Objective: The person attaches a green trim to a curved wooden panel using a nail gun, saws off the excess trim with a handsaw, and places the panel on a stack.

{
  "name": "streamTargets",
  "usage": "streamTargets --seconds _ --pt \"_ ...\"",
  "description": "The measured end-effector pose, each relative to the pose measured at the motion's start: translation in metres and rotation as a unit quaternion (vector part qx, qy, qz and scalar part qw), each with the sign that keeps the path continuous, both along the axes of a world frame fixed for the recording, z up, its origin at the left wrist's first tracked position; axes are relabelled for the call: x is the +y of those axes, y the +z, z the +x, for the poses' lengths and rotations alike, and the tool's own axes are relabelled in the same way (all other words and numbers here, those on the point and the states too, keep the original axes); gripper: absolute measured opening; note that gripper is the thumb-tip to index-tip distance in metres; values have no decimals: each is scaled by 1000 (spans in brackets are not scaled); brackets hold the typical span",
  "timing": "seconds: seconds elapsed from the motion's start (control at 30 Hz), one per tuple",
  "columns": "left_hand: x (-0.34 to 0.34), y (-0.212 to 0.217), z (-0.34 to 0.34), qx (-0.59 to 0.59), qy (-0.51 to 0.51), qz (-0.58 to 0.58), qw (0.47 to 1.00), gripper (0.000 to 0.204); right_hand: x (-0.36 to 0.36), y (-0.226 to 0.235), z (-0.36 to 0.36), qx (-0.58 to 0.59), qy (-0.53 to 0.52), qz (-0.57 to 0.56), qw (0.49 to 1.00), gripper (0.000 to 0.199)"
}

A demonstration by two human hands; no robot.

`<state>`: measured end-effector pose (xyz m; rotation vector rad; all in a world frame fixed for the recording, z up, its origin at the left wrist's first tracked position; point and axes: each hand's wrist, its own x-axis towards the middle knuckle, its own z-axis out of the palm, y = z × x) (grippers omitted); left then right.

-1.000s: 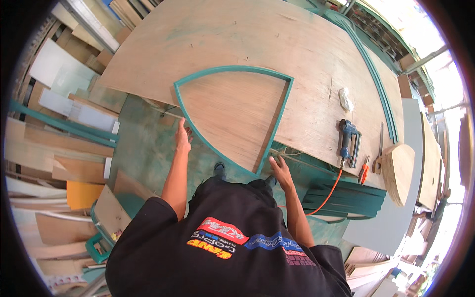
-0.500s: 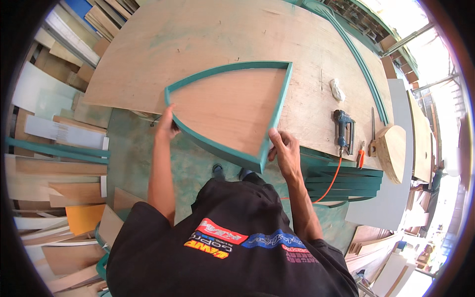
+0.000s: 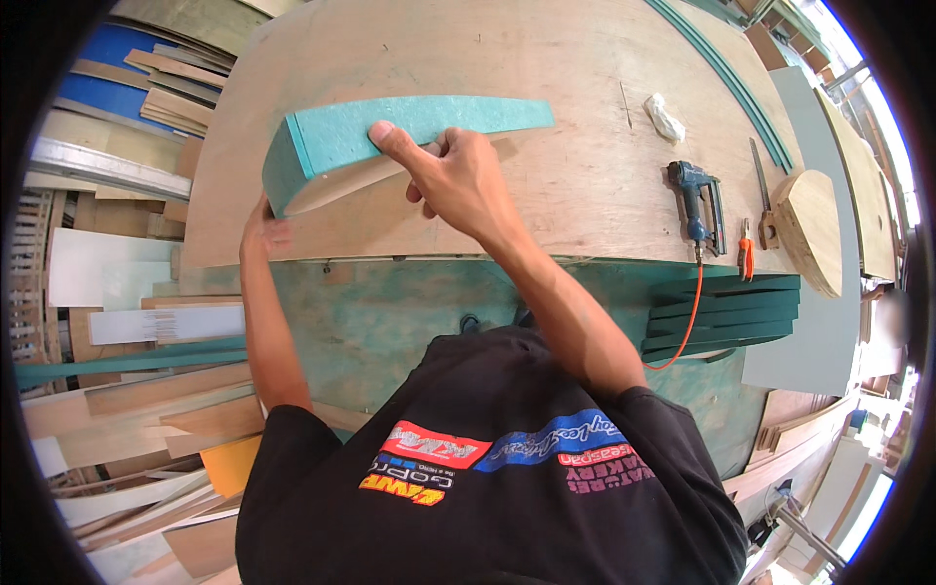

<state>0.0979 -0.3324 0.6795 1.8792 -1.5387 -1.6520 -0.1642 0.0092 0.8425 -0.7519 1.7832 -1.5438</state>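
Note:
A wooden panel edged with teal strips is tilted above the plywood worktable. One teal side faces up, and a pale underside shows beneath it. My right hand grips the long edge, its thumb on the teal face and its fingers curled underneath. At the left end, my left hand holds the lower corner; its fingers are partly hidden behind the panel.
To the right lie a nail gun with an orange hose, orange-handled pliers, a handsaw and a wooden block. Long teal strips run along the far right. Stacked teal pieces sit below the table edge.
The panel has turned from lying face up to standing tilted on edge, and has moved left. My right hand has gone left and up with it. My left hand has moved left.

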Motion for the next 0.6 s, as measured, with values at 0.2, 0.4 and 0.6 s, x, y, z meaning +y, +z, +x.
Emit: streamTargets --seconds 0.2,0.4,0.6 --pt "81 99 -68 270 -40 -436 858 80 -25 -4 -15 157 20 95 983 83" --pt "57 116 -93 229 -76 -409 880 59 -39 11 -41 152 11 65 986 86" --pt "46 129 -140 217 -54 -415 882 60 -62 13 -74 160 -26 35 986 82"
